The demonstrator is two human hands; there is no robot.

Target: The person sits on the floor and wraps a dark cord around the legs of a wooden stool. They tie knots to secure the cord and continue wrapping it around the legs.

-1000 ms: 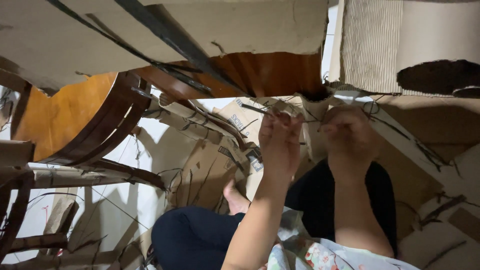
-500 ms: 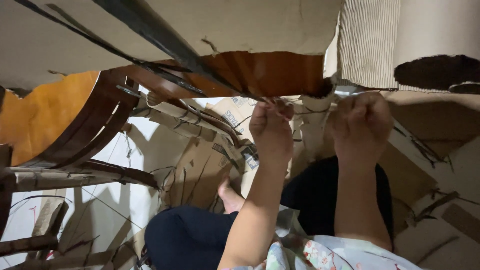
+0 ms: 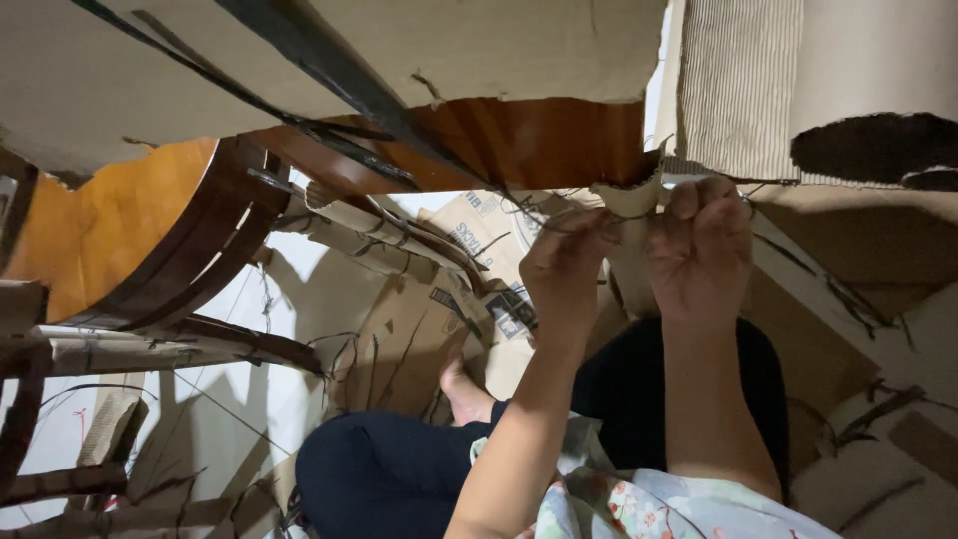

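Cardboard strip is pinched between your left hand and right hand, up beneath the torn cardboard sheet's lower edge; you seem mid-tear, so grip firmly.

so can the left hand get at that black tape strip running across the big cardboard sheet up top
Probably yes. The left hand is raised at the torn cardboard edge beside the right hand, and the black tape strip runs just above and to its left with nothing between them. It would have to let go first.
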